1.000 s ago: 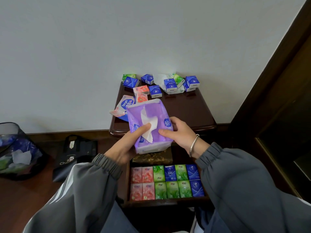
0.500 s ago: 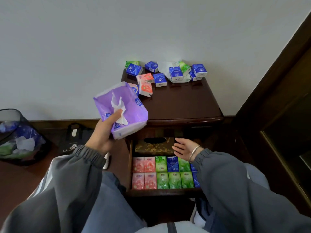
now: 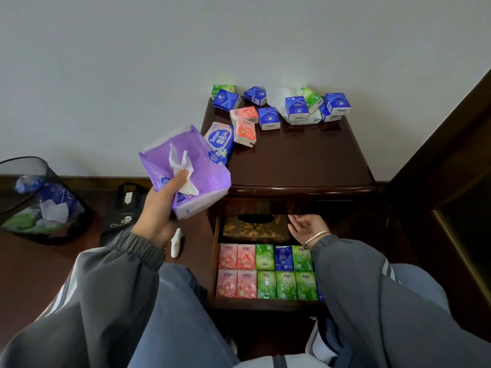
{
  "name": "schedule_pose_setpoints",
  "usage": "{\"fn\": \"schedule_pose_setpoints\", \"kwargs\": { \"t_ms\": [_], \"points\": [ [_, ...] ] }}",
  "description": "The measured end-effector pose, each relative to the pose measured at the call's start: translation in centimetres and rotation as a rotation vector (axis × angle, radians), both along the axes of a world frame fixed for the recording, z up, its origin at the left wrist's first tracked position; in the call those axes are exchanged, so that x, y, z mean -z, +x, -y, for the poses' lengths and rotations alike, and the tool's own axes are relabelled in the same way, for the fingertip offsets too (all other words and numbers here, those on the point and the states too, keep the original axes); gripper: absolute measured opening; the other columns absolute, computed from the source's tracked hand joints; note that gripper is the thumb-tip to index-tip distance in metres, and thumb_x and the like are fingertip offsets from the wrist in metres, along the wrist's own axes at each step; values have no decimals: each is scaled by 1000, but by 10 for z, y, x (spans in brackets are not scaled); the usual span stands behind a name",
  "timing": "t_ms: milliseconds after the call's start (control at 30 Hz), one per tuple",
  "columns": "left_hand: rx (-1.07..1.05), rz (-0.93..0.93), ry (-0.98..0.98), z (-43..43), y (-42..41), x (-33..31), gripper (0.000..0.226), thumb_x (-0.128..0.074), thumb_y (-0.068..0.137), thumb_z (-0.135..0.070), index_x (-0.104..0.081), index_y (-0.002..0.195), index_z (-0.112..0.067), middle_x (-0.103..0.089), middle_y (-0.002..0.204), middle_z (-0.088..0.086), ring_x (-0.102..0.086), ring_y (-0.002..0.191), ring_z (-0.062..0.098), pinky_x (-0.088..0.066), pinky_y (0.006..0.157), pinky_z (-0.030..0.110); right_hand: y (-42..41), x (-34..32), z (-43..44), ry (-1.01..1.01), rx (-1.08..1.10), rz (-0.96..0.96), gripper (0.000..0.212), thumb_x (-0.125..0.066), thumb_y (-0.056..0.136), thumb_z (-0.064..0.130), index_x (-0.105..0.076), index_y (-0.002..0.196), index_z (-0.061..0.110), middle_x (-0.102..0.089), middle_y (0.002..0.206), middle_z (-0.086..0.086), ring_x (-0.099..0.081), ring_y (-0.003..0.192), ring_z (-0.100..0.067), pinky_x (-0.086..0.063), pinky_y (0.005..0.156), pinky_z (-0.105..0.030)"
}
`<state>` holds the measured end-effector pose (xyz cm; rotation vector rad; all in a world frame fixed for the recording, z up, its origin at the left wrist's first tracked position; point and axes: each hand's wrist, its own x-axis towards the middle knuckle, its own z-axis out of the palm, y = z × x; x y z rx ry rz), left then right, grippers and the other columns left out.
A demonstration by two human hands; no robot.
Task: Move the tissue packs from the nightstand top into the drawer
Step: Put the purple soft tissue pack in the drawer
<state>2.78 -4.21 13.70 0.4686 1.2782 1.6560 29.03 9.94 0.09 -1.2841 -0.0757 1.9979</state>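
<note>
My left hand grips a large purple tissue pack with a white tissue sticking out, held up to the left of the dark wooden nightstand. Several small blue, green and pink tissue packs lie along the back of the nightstand top, beside a blue and white wipes pack. The drawer below stands open, with rows of pink, green and blue packs. My right hand reaches into the drawer's back, fingers loosely curled beside a gold-patterned tissue box.
A black mesh waste bin with rubbish stands at the left on the floor. A black bag lies beside it and a small white object near my left wrist. Dark wooden furniture rises on the right.
My left hand has carried the purple pack off to the left, away from the nightstand. My right hand let go of it and dropped into the drawer by the gold box.
</note>
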Motion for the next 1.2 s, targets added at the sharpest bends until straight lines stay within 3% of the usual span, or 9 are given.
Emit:
{"fn": "schedule_pose_setpoints", "kwargs": {
  "t_ms": [200,367,467,567,633,767,933,1067,1200],
  "points": [
    [15,-1,3,-3,11,-2,37,-67,87,-25,-60,123,-19,-71,116,7,-69,103,24,-58,82,38,16,6,22,-12,-156,71,26,-32,89,-3,-44,67,8,-57,93,-3,-46,130,-23,-31,107,-38],
    [47,0,34,-5,27,-11,43,-63,90,-26,-56,131,-15,-66,124,12,-64,107,28,-54,85,42,48,-27,58,26,-600,295,14,-47,90,10,-54,78,10,-66,101,-9,-63,97,-22,-46,81,-34],
    [55,-11,29,-5,37,-15,44,-62,90,-27,-55,132,-13,-65,118,13,-64,94,27,-49,72,38,58,-63,66,498,-862,713,11,-53,91,10,-63,94,14,-69,93,-5,-67,80,-15,-50,66,-25],
    [59,10,14,-3,47,-20,45,-62,90,-26,-56,132,-12,-65,122,12,-65,98,27,-55,70,34,60,-94,64,1335,-748,1237,17,-56,86,11,-66,99,19,-68,96,5,-63,91,-10,-50,80,-24],
    [71,25,-1,-1,53,-22,45,-63,90,-24,-55,132,-11,-66,123,12,-66,100,26,-58,68,30,51,-105,58,1573,-846,1430,28,-53,89,21,-61,116,17,-63,118,2,-57,112,-14,-44,96,-32],
    [83,61,-61,7,64,-22,45,-67,87,-22,-57,130,-10,-68,120,13,-64,110,31,-54,90,43,25,-104,49,1291,-1331,1540,41,-38,96,43,-56,126,21,-61,127,-1,-55,117,-22,-40,103,-38],
    [93,43,-114,21,58,-18,47,-72,82,-26,-60,126,-14,-71,115,10,-68,103,27,-55,87,41,32,-108,56,1209,-1434,1472,39,-43,93,48,-65,116,24,-67,117,0,-60,107,-22,-48,92,-34],
    [144,98,-134,27,57,-11,50,-73,80,-25,-59,127,-15,-70,117,9,-69,103,25,-59,79,38,52,-114,79,1168,-1632,1292,40,-47,91,49,-70,109,21,-70,112,1,-62,102,-19,-46,97,-35],
    [181,130,-190,33,65,7,50,-71,82,-22,-57,130,-13,-69,119,10,-65,110,27,-55,89,43,67,-117,99,1162,-1758,1149,35,-51,91,42,-67,116,23,-66,122,6,-59,113,-12,-44,102,-31]
  ]
}}
